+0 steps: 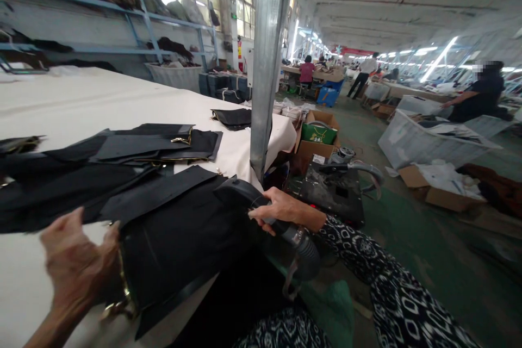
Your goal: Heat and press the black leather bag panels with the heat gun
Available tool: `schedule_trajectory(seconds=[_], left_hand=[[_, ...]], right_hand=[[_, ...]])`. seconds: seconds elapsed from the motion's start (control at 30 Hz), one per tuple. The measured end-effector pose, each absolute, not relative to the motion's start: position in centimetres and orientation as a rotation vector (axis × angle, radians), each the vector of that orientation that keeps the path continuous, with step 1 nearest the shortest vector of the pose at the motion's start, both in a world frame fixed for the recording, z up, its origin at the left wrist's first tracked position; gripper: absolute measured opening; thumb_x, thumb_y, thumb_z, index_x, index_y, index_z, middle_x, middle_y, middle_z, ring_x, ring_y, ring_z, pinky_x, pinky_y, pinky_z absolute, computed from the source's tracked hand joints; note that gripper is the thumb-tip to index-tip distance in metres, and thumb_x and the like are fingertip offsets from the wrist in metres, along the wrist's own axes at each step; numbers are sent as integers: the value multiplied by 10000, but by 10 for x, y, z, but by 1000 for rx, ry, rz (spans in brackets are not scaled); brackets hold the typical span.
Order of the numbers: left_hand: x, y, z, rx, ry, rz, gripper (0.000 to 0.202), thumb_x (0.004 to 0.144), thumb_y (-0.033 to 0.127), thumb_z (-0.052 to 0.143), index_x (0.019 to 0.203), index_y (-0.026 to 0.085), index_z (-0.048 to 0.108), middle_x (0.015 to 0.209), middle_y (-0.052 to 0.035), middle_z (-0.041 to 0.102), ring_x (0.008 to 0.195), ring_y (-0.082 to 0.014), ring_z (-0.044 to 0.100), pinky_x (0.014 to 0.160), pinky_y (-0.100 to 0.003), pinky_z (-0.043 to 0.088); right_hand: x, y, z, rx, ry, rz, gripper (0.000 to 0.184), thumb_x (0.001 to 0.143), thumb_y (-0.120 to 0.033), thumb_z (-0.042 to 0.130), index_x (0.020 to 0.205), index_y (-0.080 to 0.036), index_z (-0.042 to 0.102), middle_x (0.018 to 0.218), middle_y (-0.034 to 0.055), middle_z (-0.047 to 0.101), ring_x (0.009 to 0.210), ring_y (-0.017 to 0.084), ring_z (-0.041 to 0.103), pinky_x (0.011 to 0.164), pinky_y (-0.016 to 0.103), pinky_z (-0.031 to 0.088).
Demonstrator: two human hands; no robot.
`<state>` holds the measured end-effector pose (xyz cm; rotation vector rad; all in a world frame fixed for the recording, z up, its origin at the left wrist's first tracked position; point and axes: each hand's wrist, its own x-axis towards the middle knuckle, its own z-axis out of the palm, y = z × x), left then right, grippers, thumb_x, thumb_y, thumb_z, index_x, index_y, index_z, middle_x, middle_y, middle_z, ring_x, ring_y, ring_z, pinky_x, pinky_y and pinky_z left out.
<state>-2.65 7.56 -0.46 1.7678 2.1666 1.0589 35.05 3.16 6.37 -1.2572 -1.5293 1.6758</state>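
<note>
At the near edge of the white-covered bench (61,98), a black fabric panel (179,244) lies across the corner and hangs over the side, with gold metal trim (122,283) along its left edge. My right hand (281,211) is closed around a black hand-held tool (240,194), whose rounded head sits at the panel's upper edge. A ribbed hose (304,247) runs down from the tool's rear end. My left hand (75,266) is against the panel's left edge beside the trim, fingers curled; I can't tell whether it is actually gripping the cloth.

Just beyond, more black panels (155,144) overlap on the bench, some edged with gold, and another piece (231,117) lies by itself further along. A galvanized metal post (267,65) rises at the bench's corner. Past it, a dark machine (332,190) with a red light sits low, near an open cardboard box (320,136). To the right, a co-worker (479,95) leans over a white bin (432,138). Blue metal shelves (134,22) holding dark bundles line the far left wall.
</note>
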Motion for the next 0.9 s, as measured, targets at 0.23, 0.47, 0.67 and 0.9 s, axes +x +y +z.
schedule_trajectory(seconds=[0.23, 0.47, 0.67, 0.9], left_hand=[[-1, 108, -9, 2683, 2113, 304, 498, 988, 359, 295, 1163, 92, 678, 1131, -184, 643, 1043, -347, 556, 882, -468, 422], [7, 105, -13, 2614, 2028, 249, 440, 991, 274, 279, 1004, 131, 695, 1050, -157, 681, 943, -271, 598, 812, -390, 463], [-1, 89, -32, 2489, 1888, 647, 372, 941, 320, 337, 1011, 139, 654, 1113, -173, 689, 998, -253, 643, 893, -378, 539], [-7, 91, -42, 2496, 1731, 920, 335, 919, 343, 346, 878, 173, 632, 973, -170, 696, 941, -278, 665, 896, -418, 558]], right_hand=[[339, 28, 74, -1257, -1540, 1728, 330, 764, -372, 797, 714, -124, 584, 560, -27, 601, 429, 78, 557, 409, 172, 460], [322, 50, 79, -1253, -1581, 1764, 355, 737, -380, 820, 747, -127, 572, 609, -20, 618, 438, 90, 562, 402, 200, 480], [285, 85, 85, -1262, -1753, 1774, 308, 784, -356, 778, 719, -123, 587, 621, -10, 616, 466, 100, 583, 416, 199, 499], [240, 114, 64, -1255, -1874, 1783, 198, 863, -278, 689, 780, -135, 580, 658, -7, 622, 505, 109, 596, 443, 203, 507]])
